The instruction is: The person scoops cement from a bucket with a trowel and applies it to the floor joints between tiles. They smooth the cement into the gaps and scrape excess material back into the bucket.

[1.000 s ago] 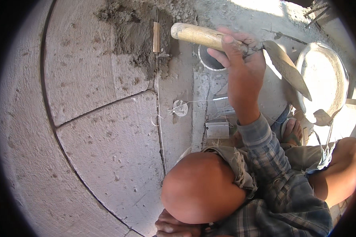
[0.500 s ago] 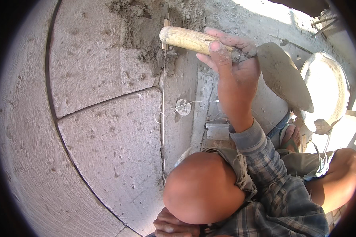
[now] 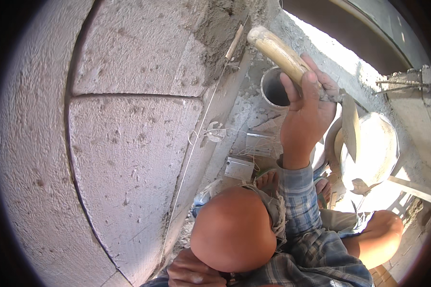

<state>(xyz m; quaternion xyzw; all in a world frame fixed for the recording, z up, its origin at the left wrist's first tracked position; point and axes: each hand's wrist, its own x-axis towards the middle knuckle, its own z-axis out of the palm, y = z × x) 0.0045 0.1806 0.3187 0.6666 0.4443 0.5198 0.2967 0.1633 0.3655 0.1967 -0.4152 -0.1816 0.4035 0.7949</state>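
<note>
My right hand (image 3: 307, 112) grips a trowel by its wooden handle (image 3: 280, 52), raised over a dark round opening with a pale rim (image 3: 274, 88); the metal blade (image 3: 349, 129) hangs edge-on at the right. My left hand (image 3: 194, 269) is curled beside my bare knee (image 3: 232, 225), and what it holds, if anything, is hidden. A taut string (image 3: 196, 138) runs along the edge of pale, pitted blocks (image 3: 134, 138), passing a wood strip (image 3: 234, 41) by rough grey mortar (image 3: 210, 38).
A mortar-crusted pale bowl (image 3: 373, 143) sits at the right, above a plank (image 3: 412, 189). Small metal pieces (image 3: 238, 167) with loose string lie among rubble. Rusty bars (image 3: 402, 83) protrude from concrete (image 3: 407, 105) at upper right, near a bright ledge and dark gap (image 3: 354, 24).
The view has swung, so the string and blocks appear tilted. The trowel handle now slants more steeply, its blade turned edge-on, while the left hand stays by the knee.
</note>
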